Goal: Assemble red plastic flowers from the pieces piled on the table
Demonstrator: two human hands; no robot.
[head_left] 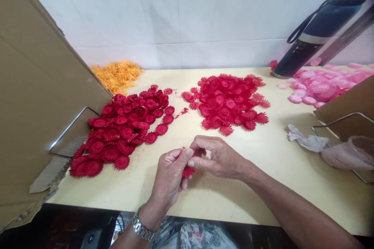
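Between my two hands, over the front of the table, is a small red flower piece [188, 171] with a toothed edge. My left hand [171, 177], a metal watch on its wrist, pinches it between thumb and fingers. The thumb and fingers of my right hand [214, 157] are closed at the piece's upper right edge; fingers cover much of it. Beyond my hands lies a loose pile of flat red flower pieces [230, 103]. To the left is a heap of darker red, cupped flower pieces [125, 124].
Orange pieces [118, 74] lie at the back left, pink ones [324, 83] at the back right beside a dark bottle [309, 35]. Cardboard [43, 85] stands at the left. A plastic cup [349, 153] and crumpled tissue [308, 140] are at the right.
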